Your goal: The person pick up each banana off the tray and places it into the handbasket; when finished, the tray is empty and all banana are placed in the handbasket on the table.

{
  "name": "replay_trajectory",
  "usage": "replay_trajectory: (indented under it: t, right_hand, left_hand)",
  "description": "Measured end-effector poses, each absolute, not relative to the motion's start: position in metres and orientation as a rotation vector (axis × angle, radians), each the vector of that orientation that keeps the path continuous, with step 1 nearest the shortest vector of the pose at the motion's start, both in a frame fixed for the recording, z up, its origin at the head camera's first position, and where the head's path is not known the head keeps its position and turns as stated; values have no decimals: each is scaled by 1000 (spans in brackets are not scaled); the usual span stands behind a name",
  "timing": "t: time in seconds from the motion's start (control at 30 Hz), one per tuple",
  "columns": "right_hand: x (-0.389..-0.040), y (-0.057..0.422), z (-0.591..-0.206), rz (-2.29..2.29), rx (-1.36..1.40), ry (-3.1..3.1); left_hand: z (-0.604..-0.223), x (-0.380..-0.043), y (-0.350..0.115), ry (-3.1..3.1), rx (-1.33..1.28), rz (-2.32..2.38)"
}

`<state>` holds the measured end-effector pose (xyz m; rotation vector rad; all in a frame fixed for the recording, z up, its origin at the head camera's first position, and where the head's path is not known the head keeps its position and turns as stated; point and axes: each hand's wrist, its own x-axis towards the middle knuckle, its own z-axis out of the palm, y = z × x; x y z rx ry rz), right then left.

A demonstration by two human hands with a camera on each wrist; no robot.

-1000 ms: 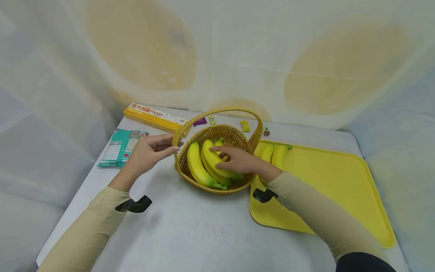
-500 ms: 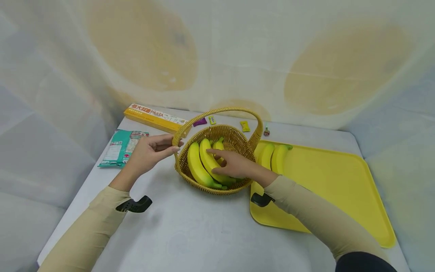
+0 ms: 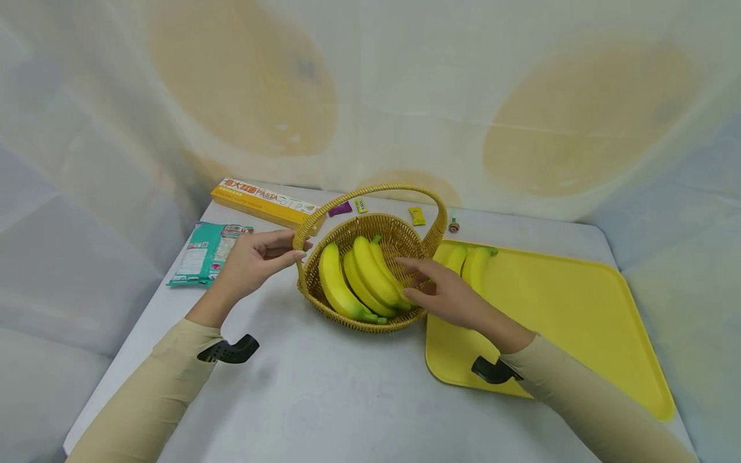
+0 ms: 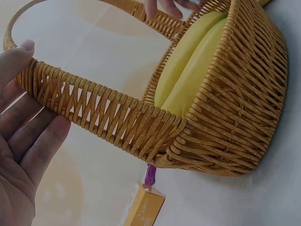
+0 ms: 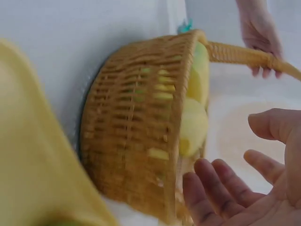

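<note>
- Head: half a second ago the right hand [image 3: 446,291] reached over the bananas [image 3: 373,273]; now it is drawn back to the right side of the basket [image 3: 399,236], its fingers apart and holding nothing.
- With that hand off them, the bananas show more fully, lying side by side in the basket, and the middle ones sit a little further right. This reads as a finished release: they seem to rest there unaided.
- The left hand [image 3: 246,265] has not moved from the handle [image 3: 399,186], and the basket stands in the same spot on the tabletop [image 3: 341,399]; the hold looks like steadying.
- Two more bananas [image 3: 476,267] lie on the tray [image 3: 556,308], partly behind the right hand, unmoved, so the fruit is split between basket and tray.
- Left wrist: the left thumb lies on one side of the handle and the other fingers [image 4: 49,141] on the far side, pinching it. Two bananas show inside the rim.
- Right wrist: the picture is blurred, but the right fingers are spread, the thumb well clear, near the rim; whether any touches it, I cannot tell.
</note>
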<state>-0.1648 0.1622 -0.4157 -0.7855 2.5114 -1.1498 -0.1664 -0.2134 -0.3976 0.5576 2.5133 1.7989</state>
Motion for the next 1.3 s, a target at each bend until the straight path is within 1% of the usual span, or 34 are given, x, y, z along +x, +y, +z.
replay_trajectory:
  t: [0.2,0.43,0.57,0.73,0.9,1.07,1.2,1.3]
  right_hand:
    - [-157,204,-419,-1243,-668,2595]
    - [-164,248,-445,-1190,-437,2708]
    - [-172,265,-461,-1168,-323,2753]
    - [-182,273,-476,-1125,-203,2736]
    - [-188,272,-483,-1040,-172,2727]
    - [-186,275,-482,-973,-165,2736]
    - [-182,281,-472,-965,-208,2710]
    - [-177,287,-454,-971,-281,2668]
  left_hand:
    - [-396,-166,-213,2528,546,1796]
    - [-396,-166,-213,2565,533,1770]
    - [-397,-166,-213,2555,539,1780]
    - [-397,-167,-213,2541,561,1784]
    - [-397,-167,-213,2526,584,1791]
    - [-398,-168,-213,2522,587,1791]
    - [-398,-168,-213,2540,586,1772]
    - [-398,-168,-213,2549,588,1764]
